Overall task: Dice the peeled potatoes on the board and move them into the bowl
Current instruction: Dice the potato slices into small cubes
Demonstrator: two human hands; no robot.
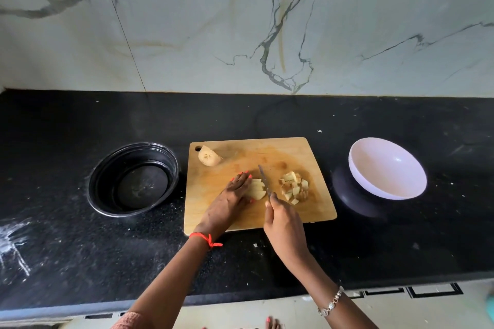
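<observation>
**Sliced potato (257,191) held on a wooden board (230,219), knife (264,180) alongside.**
The left hand (235,192) holds the pale slices between fingers and thumb; the right hand (283,227) grips the knife handle. Cut cubes (294,187) are heaped to the right, and a rounded potato half (209,157) lies at the far-left corner. The board rests on a speckled black counter (401,248) below a veined marble wall (267,35), between a smooth white bowl (387,168) and a round black container (133,179).

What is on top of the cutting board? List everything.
On the cutting board: a potato half, a pile of diced potato, and a sliced potato held by the left hand, which hides its left part. The right hand holds a knife beside it.
</observation>
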